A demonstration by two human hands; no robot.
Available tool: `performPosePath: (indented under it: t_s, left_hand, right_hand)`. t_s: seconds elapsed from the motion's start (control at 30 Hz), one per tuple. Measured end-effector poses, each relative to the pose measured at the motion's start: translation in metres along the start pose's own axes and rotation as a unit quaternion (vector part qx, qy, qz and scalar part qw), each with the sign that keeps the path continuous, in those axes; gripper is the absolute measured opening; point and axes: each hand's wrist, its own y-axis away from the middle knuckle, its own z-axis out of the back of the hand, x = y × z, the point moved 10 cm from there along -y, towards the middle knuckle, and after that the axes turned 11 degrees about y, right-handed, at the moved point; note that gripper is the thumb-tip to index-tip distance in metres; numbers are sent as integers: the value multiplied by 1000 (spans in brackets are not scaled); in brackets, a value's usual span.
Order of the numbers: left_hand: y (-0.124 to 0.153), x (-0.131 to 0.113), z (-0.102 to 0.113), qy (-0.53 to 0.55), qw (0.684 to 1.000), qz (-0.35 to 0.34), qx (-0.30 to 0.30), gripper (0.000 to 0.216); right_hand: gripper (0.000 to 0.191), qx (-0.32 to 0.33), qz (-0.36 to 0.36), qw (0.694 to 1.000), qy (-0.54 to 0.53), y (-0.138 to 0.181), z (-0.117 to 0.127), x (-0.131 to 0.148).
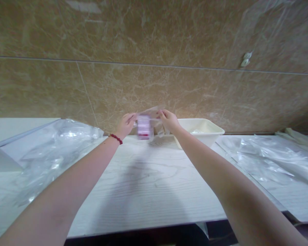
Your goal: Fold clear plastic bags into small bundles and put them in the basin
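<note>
Both my arms reach far out over a white wood-grain table (143, 184). My left hand (125, 124), with a red bead bracelet on its wrist, pinches the left edge of a small clear plastic bag (150, 116). My right hand (169, 120) pinches the bag's right edge. Between the two hands, inside the bag, hangs a small purple and white item (143, 127), blurred. The bag is held just above the table's far edge, close to the wall.
A cream plastic tub (207, 131) stands right of my right hand. Crumpled clear plastic bags (59, 147) lie in a heap at the left. Flat clear plastic sheets (269, 157) cover the table at the right. A brown marble wall (154, 68) rises behind.
</note>
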Motion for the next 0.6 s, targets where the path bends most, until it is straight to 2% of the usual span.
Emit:
performPosePath:
  t_s: [0.1,0.23,0.33,0.43,0.6]
  left_hand:
    - [12,-12,-1,-4,998,-31,48,30]
    - [42,-20,-7,-9,990,-65,124,34]
    - [76,-14,-23,-22,977,-57,205,35]
    - [118,-9,-45,-39,951,-56,303,34]
    - [173,-6,-65,-55,921,-26,384,36]
  right_hand:
    - [34,12,40,999,-4,16,-4,5]
    - [34,53,93,994,16,47,-18,6]
    - [32,112,127,984,57,79,-39,2]
    - [31,186,157,967,72,116,-63,-2]
    - [35,285,218,931,62,168,-87,-1]
